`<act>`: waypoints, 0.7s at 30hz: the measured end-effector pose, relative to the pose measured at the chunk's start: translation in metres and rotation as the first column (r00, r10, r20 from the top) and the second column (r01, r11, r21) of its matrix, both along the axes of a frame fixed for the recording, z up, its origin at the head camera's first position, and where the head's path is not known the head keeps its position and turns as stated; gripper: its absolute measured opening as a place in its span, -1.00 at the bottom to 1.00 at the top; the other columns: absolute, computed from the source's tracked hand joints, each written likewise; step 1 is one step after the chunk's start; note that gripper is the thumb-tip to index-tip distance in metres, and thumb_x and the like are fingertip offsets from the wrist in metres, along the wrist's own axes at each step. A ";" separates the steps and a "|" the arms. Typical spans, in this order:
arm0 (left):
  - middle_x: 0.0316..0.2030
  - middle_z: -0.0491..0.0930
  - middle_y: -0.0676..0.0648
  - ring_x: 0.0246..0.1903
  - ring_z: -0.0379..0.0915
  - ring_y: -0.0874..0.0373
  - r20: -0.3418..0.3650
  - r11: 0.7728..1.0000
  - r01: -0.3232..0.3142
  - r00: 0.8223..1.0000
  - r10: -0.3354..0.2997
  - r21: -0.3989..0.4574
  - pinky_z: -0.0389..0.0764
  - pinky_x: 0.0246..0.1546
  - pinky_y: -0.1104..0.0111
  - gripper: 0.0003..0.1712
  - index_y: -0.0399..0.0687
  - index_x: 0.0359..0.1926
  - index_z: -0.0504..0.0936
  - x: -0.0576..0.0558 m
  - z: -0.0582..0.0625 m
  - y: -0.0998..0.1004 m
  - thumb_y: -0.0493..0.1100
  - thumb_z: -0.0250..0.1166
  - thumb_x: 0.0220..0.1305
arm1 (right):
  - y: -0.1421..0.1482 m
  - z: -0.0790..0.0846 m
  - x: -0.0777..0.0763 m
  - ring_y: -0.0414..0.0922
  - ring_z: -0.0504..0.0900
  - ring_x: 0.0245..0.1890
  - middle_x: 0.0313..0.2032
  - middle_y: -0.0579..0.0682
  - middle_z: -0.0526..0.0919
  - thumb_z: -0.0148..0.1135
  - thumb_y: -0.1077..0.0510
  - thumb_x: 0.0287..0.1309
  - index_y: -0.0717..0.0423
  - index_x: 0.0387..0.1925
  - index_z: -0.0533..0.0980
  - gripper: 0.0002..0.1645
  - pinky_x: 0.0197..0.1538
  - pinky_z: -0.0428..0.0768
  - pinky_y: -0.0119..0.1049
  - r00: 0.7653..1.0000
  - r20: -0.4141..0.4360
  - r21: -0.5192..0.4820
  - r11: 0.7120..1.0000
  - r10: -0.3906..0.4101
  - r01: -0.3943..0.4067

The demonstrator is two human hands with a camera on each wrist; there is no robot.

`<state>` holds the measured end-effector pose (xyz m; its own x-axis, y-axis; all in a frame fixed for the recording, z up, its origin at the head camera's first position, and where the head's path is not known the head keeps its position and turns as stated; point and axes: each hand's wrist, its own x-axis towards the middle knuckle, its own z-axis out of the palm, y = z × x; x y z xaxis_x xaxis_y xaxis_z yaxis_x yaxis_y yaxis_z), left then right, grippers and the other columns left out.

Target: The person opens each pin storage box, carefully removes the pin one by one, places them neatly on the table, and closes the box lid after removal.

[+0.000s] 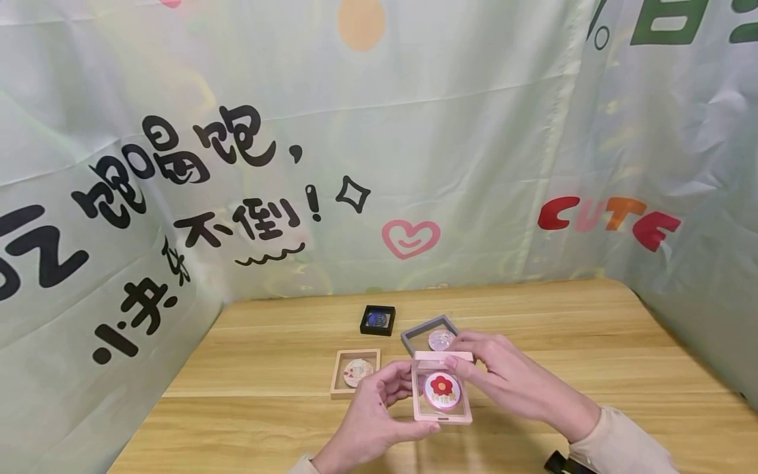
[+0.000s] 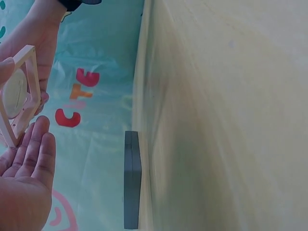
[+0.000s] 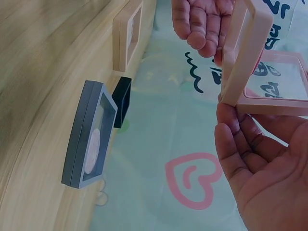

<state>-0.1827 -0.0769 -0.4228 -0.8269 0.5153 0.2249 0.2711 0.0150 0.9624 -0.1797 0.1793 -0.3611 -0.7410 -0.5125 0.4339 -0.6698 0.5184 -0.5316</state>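
Presently, left hand (image 1: 376, 413) and right hand (image 1: 503, 376) hold the pink frame (image 1: 456, 419). Likely light, stiff, scratch-prone; best gripped by its rim.

The pink case (image 1: 426, 417) looks like smooth plastic, its pane (image 3: 276, 77) clear and glossy, the round badge (image 1: 442, 391) inside it shiny. Beyond the case, the grey frame (image 1: 423, 327) and black frame (image 1: 376, 331) look like matt plastic; below it the tabletop (image 1: 266, 355) shows smooth wood grain, and behind it hangs creased, faintly sheened cloth (image 1: 474, 164).
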 end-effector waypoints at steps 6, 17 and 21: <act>0.10 0.77 -0.07 0.07 0.71 0.17 0.004 1.000 0.008 1.000 -0.008 -0.001 0.67 0.30 0.36 -0.22 -0.01 0.34 0.59 0.001 -0.001 0.000 -0.29 0.66 0.07 | 0.000 0.001 -0.001 -0.40 0.63 -0.19 -0.17 -0.30 0.75 0.08 0.08 0.65 -0.28 -0.22 0.74 -0.64 -0.16 0.63 -0.40 0.999 0.043 -0.029 0.999 -0.011 0.012; 0.10 0.76 -0.01 0.07 0.69 0.18 0.017 1.000 0.007 1.000 -0.007 -0.017 0.65 0.30 0.37 -0.17 0.06 0.36 0.58 0.004 -0.004 0.000 -0.28 0.68 0.03 | 0.001 0.001 -0.003 -0.39 0.54 -0.36 -0.30 -0.27 0.69 -0.03 0.05 0.70 -0.18 -0.10 0.74 -0.61 -0.27 0.55 -0.42 0.988 0.151 -0.054 0.998 -0.018 0.026; 0.09 0.76 -0.02 0.06 0.69 0.19 0.020 1.000 0.010 1.000 -0.010 -0.011 0.67 0.29 0.35 -0.16 0.02 0.36 0.58 0.004 -0.004 0.001 -0.30 0.68 0.03 | 0.002 0.001 -0.005 -0.40 0.53 -0.38 -0.31 -0.28 0.72 -0.04 0.05 0.70 -0.11 -0.12 0.75 -0.59 -0.28 0.54 -0.42 0.986 0.167 -0.056 0.998 -0.025 0.035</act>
